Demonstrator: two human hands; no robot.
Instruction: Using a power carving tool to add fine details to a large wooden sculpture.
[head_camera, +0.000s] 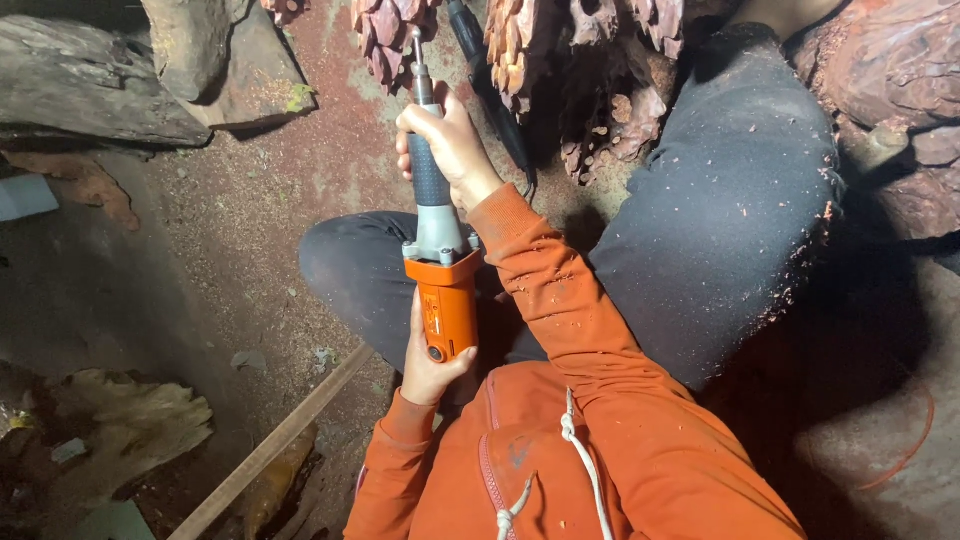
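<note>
An orange and grey hand-held grinder points away from me, its thin bit up against a reddish carved wood piece with scale-like cuts. My right hand grips the grey neck of the grinder near the bit. My left hand holds the orange rear body from below. Both arms wear orange sleeves. My legs in dark trousers are folded beneath the tool and speckled with wood chips.
More carved reddish wood stands at the top centre, with a black cord running by it. Grey logs lie top left. A wooden stick slants at lower left. Red sawdust covers the floor.
</note>
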